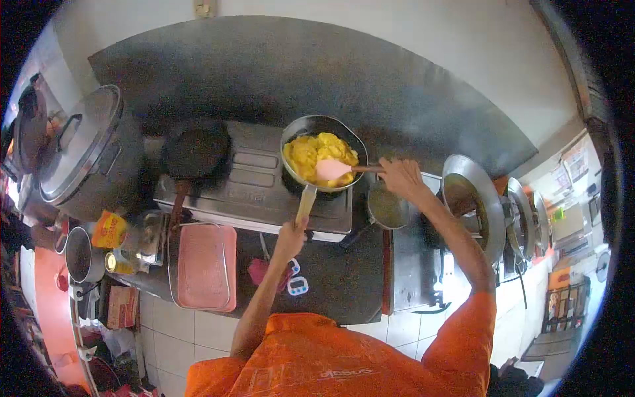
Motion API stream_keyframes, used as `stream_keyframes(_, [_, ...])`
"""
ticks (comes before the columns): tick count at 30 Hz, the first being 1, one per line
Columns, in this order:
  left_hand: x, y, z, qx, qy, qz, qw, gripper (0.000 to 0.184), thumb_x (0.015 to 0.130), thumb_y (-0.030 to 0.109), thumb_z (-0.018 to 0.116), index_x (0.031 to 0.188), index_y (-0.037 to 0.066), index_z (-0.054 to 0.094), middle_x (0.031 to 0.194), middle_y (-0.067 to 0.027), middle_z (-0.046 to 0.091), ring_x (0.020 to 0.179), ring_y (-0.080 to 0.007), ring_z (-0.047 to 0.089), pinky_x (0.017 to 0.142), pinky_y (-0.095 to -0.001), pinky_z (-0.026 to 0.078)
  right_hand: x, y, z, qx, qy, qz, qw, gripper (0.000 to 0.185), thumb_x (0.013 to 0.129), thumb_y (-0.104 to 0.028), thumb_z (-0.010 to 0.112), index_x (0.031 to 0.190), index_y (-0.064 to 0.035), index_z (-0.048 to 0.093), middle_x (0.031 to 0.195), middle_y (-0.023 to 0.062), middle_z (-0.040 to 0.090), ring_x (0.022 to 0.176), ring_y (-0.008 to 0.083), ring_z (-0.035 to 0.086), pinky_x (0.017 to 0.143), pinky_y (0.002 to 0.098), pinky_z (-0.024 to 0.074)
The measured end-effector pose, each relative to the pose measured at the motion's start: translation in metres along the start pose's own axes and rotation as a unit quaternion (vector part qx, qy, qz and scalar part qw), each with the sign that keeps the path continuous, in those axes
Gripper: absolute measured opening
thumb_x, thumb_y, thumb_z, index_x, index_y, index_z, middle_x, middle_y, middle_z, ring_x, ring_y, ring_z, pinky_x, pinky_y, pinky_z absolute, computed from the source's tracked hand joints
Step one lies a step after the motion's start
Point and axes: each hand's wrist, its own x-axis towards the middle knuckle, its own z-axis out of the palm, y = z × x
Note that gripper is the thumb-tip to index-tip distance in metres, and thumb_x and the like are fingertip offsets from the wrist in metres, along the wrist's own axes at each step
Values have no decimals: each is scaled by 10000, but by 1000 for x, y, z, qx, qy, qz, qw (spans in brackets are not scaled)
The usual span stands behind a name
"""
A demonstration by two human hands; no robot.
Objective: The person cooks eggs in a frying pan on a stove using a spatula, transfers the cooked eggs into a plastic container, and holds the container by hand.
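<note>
Yellow scrambled egg (305,153) fills much of a dark frying pan (317,123) over the right side of the stove (254,192). My left hand (291,238) is closed round the pan's pale handle (306,204). In my right hand (400,177) is the wooden handle of a pink spatula (333,170), gripped from the right of the pan. The spatula's blade rests against the egg, partly over it. The fingers of both hands are wrapped round what they hold.
A black pan (195,151) sits on the stove's left side, beside a large lidded pot (86,149). Nearer me are a pink tray (205,264) and a small timer (298,285). Right of the stove are a strainer (389,206) and a large wok (486,198).
</note>
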Motion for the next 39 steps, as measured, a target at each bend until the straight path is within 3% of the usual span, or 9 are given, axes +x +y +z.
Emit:
stream_keyframes(2, [-1, 5, 2, -27, 11, -20, 999, 599, 846, 510, 466, 644, -51, 524, 494, -158, 496, 436, -292, 514, 446, -402, 387, -7, -24, -30, 15, -44, 54, 997, 197, 790, -163, 521, 958, -60, 538, 670, 144, 602, 624, 333, 604, 545, 431, 461])
stream_keyframes(5, [2, 1, 4, 32, 35, 58, 997, 593, 854, 479, 464, 632, -68, 522, 521, -217, 502, 484, -362, 529, 483, -442, 399, -13, -66, -50, 3, -10, 61, 998, 210, 759, -87, 509, 962, -49, 542, 667, 151, 605, 625, 330, 609, 532, 419, 465])
stream_keyframes(9, [-2, 10, 2, 29, 25, 62, 997, 560, 869, 434, 450, 669, -79, 551, 559, -252, 533, 597, -408, 579, 516, -459, 419, -3, -116, -41, -25, -31, 25, 999, 160, 765, -108, 500, 883, -29, 574, 707, 149, 626, 642, 281, 631, 507, 402, 486])
stream_keyframes(14, [9, -9, 10, 126, 95, 197, 968, 581, 874, 442, 436, 622, -66, 562, 576, -271, 536, 623, -439, 567, 515, -475, 414, 29, -115, 27, -42, -15, 58, 997, 185, 755, -106, 502, 909, -33, 575, 668, 147, 613, 607, 285, 625, 490, 401, 474])
stream_keyframes(20, [-12, 18, 3, 40, 82, 109, 990, 584, 871, 436, 446, 601, -69, 559, 576, -276, 533, 610, -452, 559, 518, -487, 414, 54, -77, 27, -83, -7, 81, 993, 168, 779, -127, 486, 885, -47, 589, 664, 128, 614, 595, 315, 615, 524, 425, 478])
stream_keyframes(29, [7, 8, 3, 25, 52, 124, 991, 580, 870, 439, 446, 646, -84, 559, 586, -284, 534, 621, -441, 573, 523, -475, 419, 16, -40, -76, -16, -28, 54, 998, 220, 768, -150, 538, 945, -222, 646, 792, 135, 614, 756, 313, 604, 675, 431, 483])
stream_keyframes(32, [-8, 23, -6, 30, 37, 126, 991, 594, 874, 446, 434, 636, -86, 551, 572, -282, 530, 619, -441, 573, 521, -474, 416, 20, -21, -100, -102, -96, 51, 989, 220, 770, -180, 545, 958, -221, 650, 797, 140, 603, 787, 315, 590, 742, 430, 461])
stream_keyframes(35, [0, 17, -2, 24, 32, 112, 993, 597, 877, 452, 424, 634, -80, 545, 544, -261, 524, 583, -436, 565, 507, -472, 407, 21, 15, -81, -138, -12, -66, 988, 235, 770, -172, 536, 963, -243, 651, 854, 138, 584, 910, 301, 560, 814, 447, 415])
stream_keyframes(39, [-2, 21, -5, 2, 2, 60, 998, 591, 879, 463, 419, 638, -64, 540, 506, -217, 514, 520, -395, 557, 485, -450, 405, 34, 2, -59, -148, -77, -39, 985, 267, 773, -125, 508, 956, -255, 651, 903, 100, 557, 968, 270, 518, 866, 442, 368])
